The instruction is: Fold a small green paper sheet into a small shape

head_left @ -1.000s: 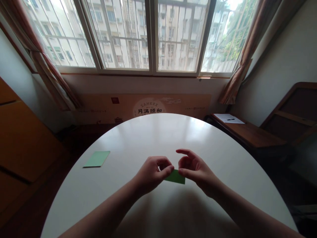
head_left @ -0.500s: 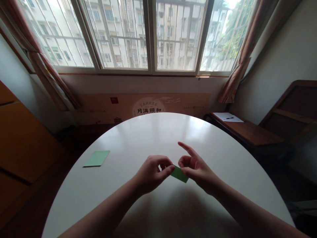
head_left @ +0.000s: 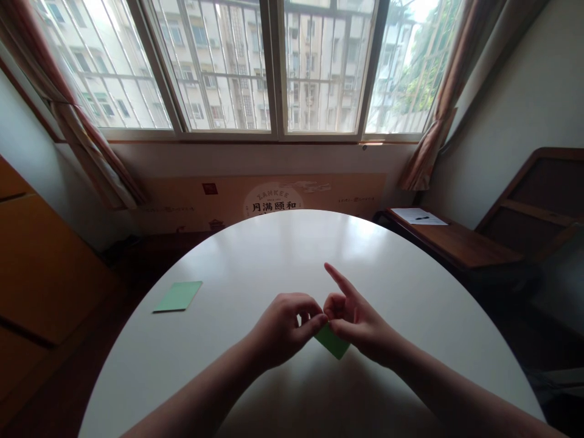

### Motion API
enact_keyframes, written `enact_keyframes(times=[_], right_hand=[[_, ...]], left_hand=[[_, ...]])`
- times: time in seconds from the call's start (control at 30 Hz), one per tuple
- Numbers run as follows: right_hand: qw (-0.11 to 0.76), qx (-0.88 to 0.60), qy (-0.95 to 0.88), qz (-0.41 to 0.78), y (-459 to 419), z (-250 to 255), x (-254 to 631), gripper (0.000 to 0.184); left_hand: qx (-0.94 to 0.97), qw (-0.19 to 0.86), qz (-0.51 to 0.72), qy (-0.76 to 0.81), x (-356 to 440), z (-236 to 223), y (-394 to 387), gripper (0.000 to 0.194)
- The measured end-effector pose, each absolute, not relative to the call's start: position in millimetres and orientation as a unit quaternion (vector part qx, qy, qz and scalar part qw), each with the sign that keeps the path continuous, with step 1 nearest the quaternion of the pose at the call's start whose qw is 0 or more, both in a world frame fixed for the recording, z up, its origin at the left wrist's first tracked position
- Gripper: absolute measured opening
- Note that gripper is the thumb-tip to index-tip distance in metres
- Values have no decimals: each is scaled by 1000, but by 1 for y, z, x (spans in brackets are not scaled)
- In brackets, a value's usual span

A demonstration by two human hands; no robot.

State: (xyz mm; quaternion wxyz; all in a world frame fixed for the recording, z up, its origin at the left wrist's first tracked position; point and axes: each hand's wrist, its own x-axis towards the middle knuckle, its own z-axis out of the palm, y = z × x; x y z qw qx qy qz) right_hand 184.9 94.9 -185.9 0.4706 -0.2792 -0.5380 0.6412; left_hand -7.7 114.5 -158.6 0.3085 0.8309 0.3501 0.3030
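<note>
Both my hands meet over the middle of a round white table (head_left: 255, 249) and pinch a small folded piece of green paper (head_left: 334, 344). My left hand (head_left: 283, 325) is curled, thumb and fingers closed on the paper's left end. My right hand (head_left: 356, 319) grips the right end between thumb and middle fingers, its index finger stretched up and away. Only the paper's lower corner shows below my fingers; the rest is hidden between the hands.
A light green sheet (head_left: 177, 296) lies flat near the table's left edge. Beyond the table stand a printed cardboard panel (head_left: 274, 198) under the window, and a wooden side table (head_left: 456, 240) with a paper and pen (head_left: 418, 216) to the right.
My hands have drawn closer together and the green paper has tilted, its lower corner now pointing down. My right index finger has straightened upward. The view has shifted slightly.
</note>
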Motion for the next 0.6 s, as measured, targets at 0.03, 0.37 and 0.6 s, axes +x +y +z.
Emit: enact_keyframes(times=[0.03,0.37,0.6], right_hand=[[470,-281,-536,642,95,-186,184,97],[457,-320,-533,636,94,-186,179,98],[450,-331,-532,636,93,-183,181,95]], left_hand=[[830,310,304,351,-8,-159,115,23],[833,293,323,340,-7,-159,114,26],[823,303,337,344,-9,-157,116,26]])
